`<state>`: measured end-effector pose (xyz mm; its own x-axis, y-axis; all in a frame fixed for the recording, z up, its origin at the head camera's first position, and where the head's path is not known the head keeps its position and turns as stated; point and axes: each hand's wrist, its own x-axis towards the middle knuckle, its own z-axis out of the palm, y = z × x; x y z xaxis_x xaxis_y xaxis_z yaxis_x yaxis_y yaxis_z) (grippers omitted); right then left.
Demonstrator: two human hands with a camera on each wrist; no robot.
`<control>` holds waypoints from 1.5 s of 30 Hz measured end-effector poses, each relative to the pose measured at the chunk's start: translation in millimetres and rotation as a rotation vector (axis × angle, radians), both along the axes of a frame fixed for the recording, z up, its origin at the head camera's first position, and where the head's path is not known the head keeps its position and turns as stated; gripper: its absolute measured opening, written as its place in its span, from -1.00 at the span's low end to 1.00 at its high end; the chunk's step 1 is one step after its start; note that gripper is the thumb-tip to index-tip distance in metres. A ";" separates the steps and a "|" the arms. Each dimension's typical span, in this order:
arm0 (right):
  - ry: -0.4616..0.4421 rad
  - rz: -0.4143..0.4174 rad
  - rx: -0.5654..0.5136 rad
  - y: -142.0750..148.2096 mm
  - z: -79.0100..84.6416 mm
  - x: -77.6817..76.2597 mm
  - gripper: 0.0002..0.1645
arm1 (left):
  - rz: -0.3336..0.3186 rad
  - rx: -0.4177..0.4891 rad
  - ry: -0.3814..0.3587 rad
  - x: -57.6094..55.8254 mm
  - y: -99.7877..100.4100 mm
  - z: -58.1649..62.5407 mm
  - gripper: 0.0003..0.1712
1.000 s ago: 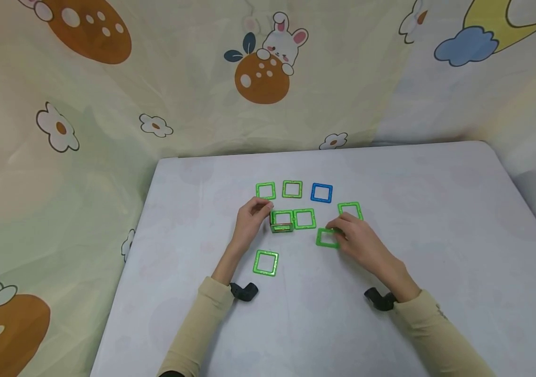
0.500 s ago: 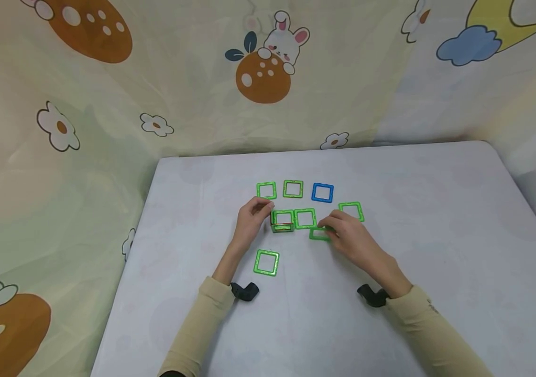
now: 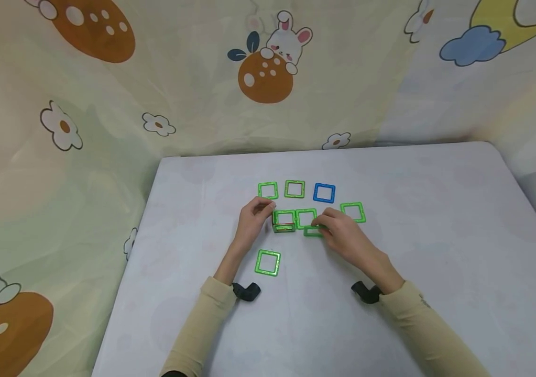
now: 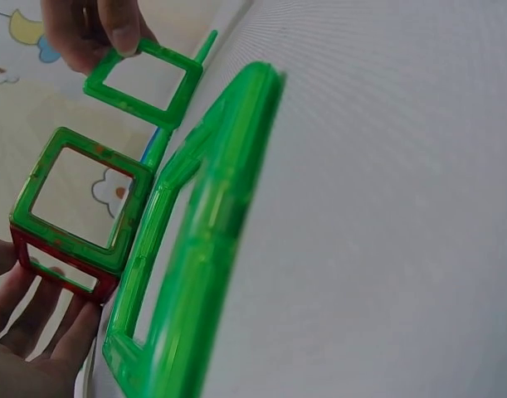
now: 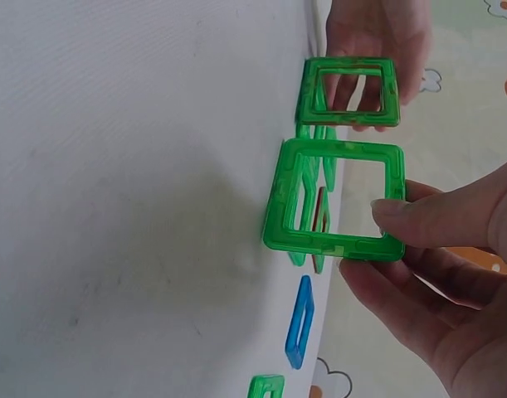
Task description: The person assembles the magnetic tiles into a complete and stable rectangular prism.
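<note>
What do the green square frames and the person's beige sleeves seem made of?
Green square frames: probably glossy, translucent plastic; pale highlights streak the surface and light seems to pass through.

Beige sleeves: likely matt cloth, judging by soft creases; the fibre can't be told.

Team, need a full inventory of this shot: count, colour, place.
Tile box: 1, green with a red side, mid-table
Flat tile: 1, green, right beside the box
Held tile: 1, green, roughly upright, nearer side of flat tile
Loose tiles: 4, green; two far row, one right, one near
Blue tile: 1, blue, far row's right end
Table: 1, white, underneath
Patterned sheeting: count unclear, pale, behind table
Wrist devices: 2, black, at wrists
Sleeves: 2, beige, forearms
Left hand: 1, bare, holding tile box
Right hand: 1, bare, pinching held tile
</note>
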<state>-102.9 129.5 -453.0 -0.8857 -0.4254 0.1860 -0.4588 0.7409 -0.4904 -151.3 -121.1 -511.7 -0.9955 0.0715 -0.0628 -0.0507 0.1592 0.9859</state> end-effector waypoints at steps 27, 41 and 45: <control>-0.019 0.022 0.004 -14.1 0.5 -11.3 -0.78 | 0.011 0.006 -0.004 -0.4 1.5 -1.0 -0.64; -0.013 0.034 -0.014 -15.4 -0.3 -12.9 -0.75 | 0.015 0.020 -0.005 0.2 1.6 0.9 -0.65; -0.011 0.033 -0.016 -15.7 -0.7 -13.0 -0.75 | 0.010 0.013 -0.006 0.3 1.2 0.5 -0.63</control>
<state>-115.9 113.8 -453.8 -0.8735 -0.4512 0.1831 -0.4771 0.7178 -0.5071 -151.1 -119.9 -511.2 -0.9957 0.0625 -0.0682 -0.0585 0.1461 0.9875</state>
